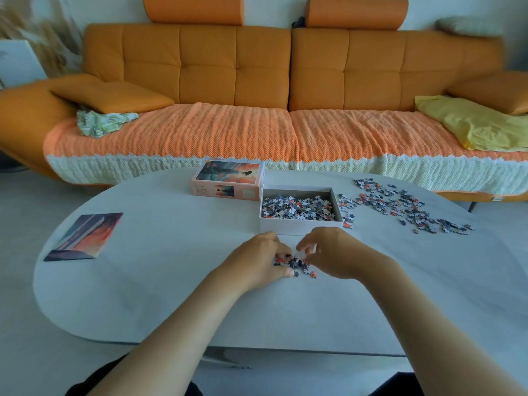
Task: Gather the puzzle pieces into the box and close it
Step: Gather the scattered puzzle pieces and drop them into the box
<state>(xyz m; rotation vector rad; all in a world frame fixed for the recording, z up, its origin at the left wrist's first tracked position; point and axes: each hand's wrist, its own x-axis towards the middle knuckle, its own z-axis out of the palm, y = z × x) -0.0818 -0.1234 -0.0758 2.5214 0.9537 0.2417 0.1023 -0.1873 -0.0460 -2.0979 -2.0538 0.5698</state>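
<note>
1. The left hand [257, 258] rests on the surface [171, 281] just in front of the box [300, 225]. Its fingers and thumb are curled round the left edge of a small cluster of puzzle pieces [297, 264].
2. The right hand [334, 252] faces it from the cluster's right side, with its fingers curled narrow above the pieces. Whether it pinches a piece cannot be told.
3. The box is open and white-walled. It holds a layer of stored pieces [297, 208].
4. The lid [228, 178] lies picture side up, just beside the box's far left corner.
5. The scattered pieces [400, 207] lie on the surface to the right of the box, the nearest just beside its right wall.
6. A printed sheet [85, 237] lies flat near the surface's left edge, well apart from the box.
7. An orange sofa [257, 67] stands behind the surface.
</note>
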